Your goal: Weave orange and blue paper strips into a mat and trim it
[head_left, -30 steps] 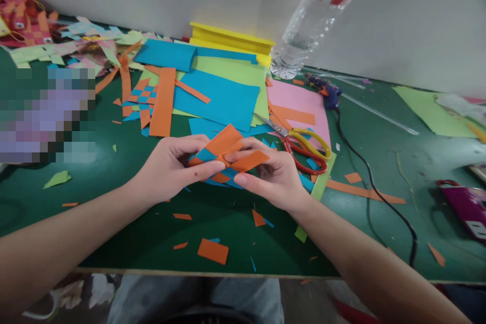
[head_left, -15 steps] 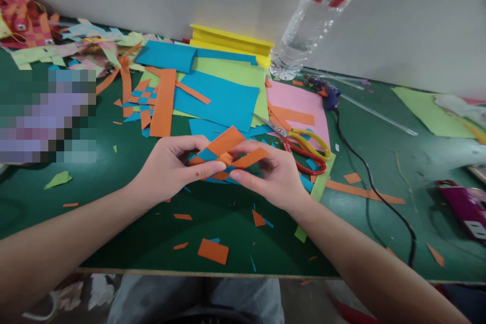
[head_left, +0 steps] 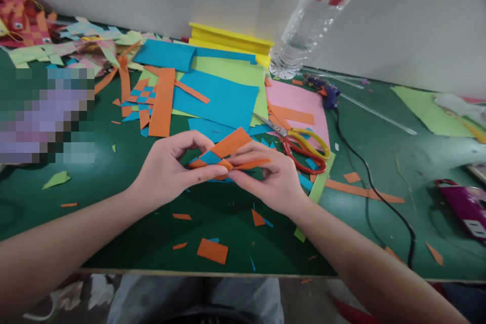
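Note:
An orange-and-blue woven paper piece (head_left: pixel 208 157) is held up between both hands above the front of the table. My left hand (head_left: pixel 178 162) pinches its left side, thumb along the near face and fingers behind. My right hand (head_left: pixel 268 169) grips the right side, its thumb tip meeting the left thumb at a small orange fold. One wide orange strip end sticks up to the right, and a narrower one runs over the right fingers. Part of the weave is hidden behind the thumbs. Red-and-yellow-handled scissors (head_left: pixel 304 147) lie just beyond my right hand.
Blue paper sheets (head_left: pixel 224 96) lie behind the hands, with an orange strip (head_left: pixel 162 104) beside them. A clear plastic bottle (head_left: pixel 307 25) stands at the wall. A glue gun (head_left: pixel 324 91) trails its black cord down the right side. Paper scraps (head_left: pixel 212 251) litter the front edge.
The woven piece has tilted, so its lower part shows less and the right-hand strip looks narrower. Both thumbs have come together at the fold.

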{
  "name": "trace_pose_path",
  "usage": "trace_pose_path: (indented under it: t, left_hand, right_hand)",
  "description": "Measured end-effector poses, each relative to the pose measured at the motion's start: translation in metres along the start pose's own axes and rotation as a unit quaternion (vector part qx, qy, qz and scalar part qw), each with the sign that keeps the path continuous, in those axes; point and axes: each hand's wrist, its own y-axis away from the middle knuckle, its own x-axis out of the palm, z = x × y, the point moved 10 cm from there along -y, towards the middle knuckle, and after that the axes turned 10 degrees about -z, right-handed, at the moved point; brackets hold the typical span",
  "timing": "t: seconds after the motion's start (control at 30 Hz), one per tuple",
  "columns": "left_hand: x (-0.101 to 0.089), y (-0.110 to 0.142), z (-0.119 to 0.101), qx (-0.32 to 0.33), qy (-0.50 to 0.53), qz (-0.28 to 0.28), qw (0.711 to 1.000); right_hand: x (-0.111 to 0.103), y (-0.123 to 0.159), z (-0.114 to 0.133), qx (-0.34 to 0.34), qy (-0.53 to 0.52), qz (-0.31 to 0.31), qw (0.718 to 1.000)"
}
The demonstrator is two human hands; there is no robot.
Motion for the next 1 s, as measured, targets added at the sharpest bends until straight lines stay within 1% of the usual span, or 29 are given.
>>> trace_pose_path:
  t: [0.13,0.23,0.33,0.4,0.47,0.53,0.73,0.87,0.93,1.0]
  left_hand:
    - [0.000,-0.001,-0.005,0.035,-0.013,0.004,0.999]
    - [0.002,-0.003,-0.013,0.071,-0.019,0.015,0.997]
    - [0.006,-0.003,-0.015,0.073,0.001,0.030,0.997]
    - [0.009,-0.003,-0.014,0.060,0.019,0.042,0.997]
    - [0.012,-0.002,-0.008,0.033,0.034,0.058,0.997]
    - [0.012,-0.002,-0.003,0.011,0.037,0.058,0.998]
    - [0.011,-0.003,0.004,-0.029,0.040,0.047,0.998]
    - [0.016,-0.001,0.007,-0.055,0.060,0.063,0.995]
    - [0.019,0.001,0.011,-0.078,0.071,0.073,0.992]
    - [0.021,0.003,0.016,-0.103,0.084,0.080,0.988]
  right_hand:
    - [0.001,-0.001,0.003,-0.013,-0.001,0.006,1.000]
    - [0.002,-0.001,0.002,-0.006,-0.012,0.015,1.000]
    - [0.002,0.000,0.000,0.003,-0.019,0.013,1.000]
    - [0.003,0.001,-0.002,0.005,-0.021,0.015,1.000]
    - [0.004,0.001,-0.003,0.009,-0.020,0.016,1.000]
    - [0.004,0.001,-0.004,0.017,-0.014,0.016,1.000]
    - [0.003,0.001,-0.007,0.050,-0.004,0.018,0.999]
    - [0.005,0.001,-0.006,0.061,-0.007,0.024,0.998]
    - [0.004,0.001,-0.008,0.083,-0.009,0.020,0.996]
    - [0.003,0.002,-0.014,0.125,-0.008,0.019,0.992]
